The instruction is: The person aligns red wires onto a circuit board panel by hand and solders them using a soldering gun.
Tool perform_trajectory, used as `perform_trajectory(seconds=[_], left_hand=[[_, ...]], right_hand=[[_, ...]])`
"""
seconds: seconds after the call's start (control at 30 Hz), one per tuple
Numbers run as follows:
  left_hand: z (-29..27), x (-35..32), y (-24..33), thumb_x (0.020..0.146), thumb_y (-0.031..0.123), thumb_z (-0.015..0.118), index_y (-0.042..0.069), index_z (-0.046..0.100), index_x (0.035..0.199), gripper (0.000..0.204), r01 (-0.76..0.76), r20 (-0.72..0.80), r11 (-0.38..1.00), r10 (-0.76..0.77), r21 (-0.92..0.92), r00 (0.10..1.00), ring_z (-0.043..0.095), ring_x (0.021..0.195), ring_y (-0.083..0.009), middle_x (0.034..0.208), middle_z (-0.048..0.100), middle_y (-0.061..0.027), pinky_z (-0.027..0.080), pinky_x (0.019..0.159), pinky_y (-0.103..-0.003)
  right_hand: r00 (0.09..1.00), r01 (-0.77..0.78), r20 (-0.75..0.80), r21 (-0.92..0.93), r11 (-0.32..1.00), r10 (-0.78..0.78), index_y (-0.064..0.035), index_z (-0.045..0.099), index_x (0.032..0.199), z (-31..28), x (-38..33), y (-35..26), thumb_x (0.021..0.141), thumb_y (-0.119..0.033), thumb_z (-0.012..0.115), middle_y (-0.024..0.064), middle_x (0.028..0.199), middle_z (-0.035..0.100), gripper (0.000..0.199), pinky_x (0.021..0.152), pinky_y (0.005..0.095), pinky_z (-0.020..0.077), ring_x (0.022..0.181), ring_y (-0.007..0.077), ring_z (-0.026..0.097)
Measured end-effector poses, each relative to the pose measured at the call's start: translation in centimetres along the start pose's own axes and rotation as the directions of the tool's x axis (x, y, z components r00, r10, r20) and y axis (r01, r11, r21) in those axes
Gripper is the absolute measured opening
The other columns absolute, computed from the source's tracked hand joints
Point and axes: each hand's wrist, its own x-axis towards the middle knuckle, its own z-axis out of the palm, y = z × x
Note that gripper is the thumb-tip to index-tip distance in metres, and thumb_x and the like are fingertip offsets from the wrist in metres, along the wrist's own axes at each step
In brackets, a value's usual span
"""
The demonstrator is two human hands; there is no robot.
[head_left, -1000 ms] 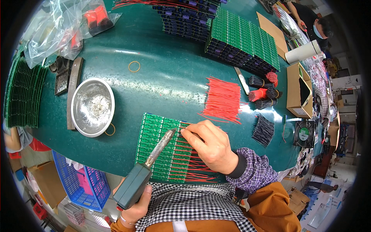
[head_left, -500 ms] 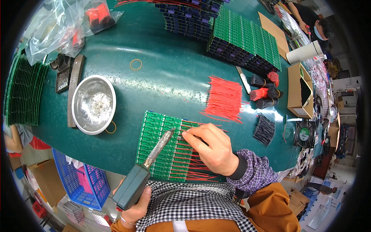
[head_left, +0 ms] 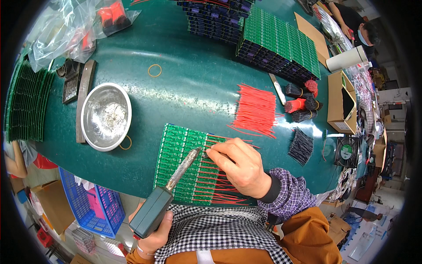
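Note:
My left hand point(head_left: 161, 232) is closed round the dark green handle of a soldering iron point(head_left: 150, 212). The iron's metal shaft slants up and right, and its tip meets the row of pads on a green circuit board panel point(head_left: 173, 152). Just right of that tip, my right hand point(head_left: 242, 169) has thumb and forefinger pinched together on a thin red wire, mostly hidden by the fingers. Several red wires point(head_left: 224, 202) stick out rightward from the panel, some passing under my right hand. Beyond it lies a pile of loose red wires point(head_left: 255, 110).
A white-rimmed metal bowl point(head_left: 128, 108) stands left of the panel, beside a metal bar point(head_left: 84, 105). Stacked boards point(head_left: 279, 42) rise at the back. Black wires point(head_left: 301, 146), tied wire bundles point(head_left: 295, 105) and a cardboard box point(head_left: 336, 103) are on the right. Another person point(head_left: 345, 22) is at far right.
The iron's tip has shifted slightly right, closer to my right fingertips. My right hand stays pinched at nearly the same spot over the panel.

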Motion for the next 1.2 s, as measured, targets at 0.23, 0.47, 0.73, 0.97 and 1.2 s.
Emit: perform_trajectory(seconds=[0.23, 0.47, 0.73, 0.97, 1.2], left_hand=[[-0.1, 0.1, 0.2, 0.079, 0.009, 0.084, -0.001, 0.076, 0.102, 0.026, 0.015, 0.021, 1.000, -0.015, 0.019, 1.000, 0.069, 0.070, -0.0307, 0.089, 0.072, -0.0151, 0.054, 0.064, -0.040], [0.0, 0.2, 0.3, 0.079, 0.009, 0.084, -0.001, 0.076, 0.101, 0.026, -0.003, 0.030, 0.999, 0.002, 0.035, 1.000, 0.070, 0.070, -0.0311, 0.089, 0.072, -0.0156, 0.055, 0.064, -0.040], [-0.1, -0.3, -0.1, 0.080, 0.006, 0.083, 0.001, 0.074, 0.098, 0.021, -0.020, -0.005, 1.000, 0.020, -0.001, 1.000, 0.064, 0.066, -0.0283, 0.084, 0.067, -0.0121, 0.049, 0.059, -0.040], [0.0, -0.7, -0.1, 0.082, 0.008, 0.083, 0.001, 0.074, 0.099, 0.020, -0.026, -0.036, 1.000, 0.025, -0.009, 0.999, 0.063, 0.068, -0.0278, 0.086, 0.067, -0.0120, 0.048, 0.060, -0.040], [-0.1, -1.2, -0.5, 0.084, 0.013, 0.085, 0.000, 0.074, 0.103, 0.025, -0.008, -0.037, 1.000, 0.009, 0.028, 0.999, 0.064, 0.072, -0.0294, 0.089, 0.068, -0.0117, 0.048, 0.065, -0.041]], right_hand=[[1.000, -0.003, 0.006, -0.011, 1.000, 0.003, 0.0042, 0.075, 0.107, 0.1, 0.1, -0.1, 0.073, -0.002, 0.072, 0.0119, 0.101, 0.071, 0.035, 0.069, 0.0354, 0.0582, 0.086, 0.0266, 0.070], [1.000, -0.003, 0.007, -0.021, 1.000, 0.003, 0.0041, 0.075, 0.106, 0.1, 0.1, -0.1, 0.073, -0.003, 0.072, 0.0119, 0.100, 0.070, 0.033, 0.069, 0.0350, 0.0575, 0.084, 0.0259, 0.069], [1.000, -0.001, 0.007, -0.036, 0.999, 0.001, 0.0038, 0.075, 0.107, 0.1, 0.1, -0.1, 0.073, -0.003, 0.072, 0.0118, 0.101, 0.070, 0.034, 0.069, 0.0348, 0.0569, 0.084, 0.0256, 0.068], [1.000, 0.000, 0.003, -0.036, 0.999, 0.000, 0.0041, 0.074, 0.107, 0.2, 0.1, -0.2, 0.073, -0.002, 0.071, 0.0120, 0.101, 0.070, 0.035, 0.070, 0.0352, 0.0570, 0.085, 0.0265, 0.068], [0.998, 0.018, -0.057, -0.048, 0.999, -0.021, 0.0046, 0.074, 0.108, -0.3, -0.2, -0.6, 0.073, -0.002, 0.072, 0.0139, 0.102, 0.072, 0.035, 0.071, 0.0374, 0.0578, 0.087, 0.0287, 0.070]])
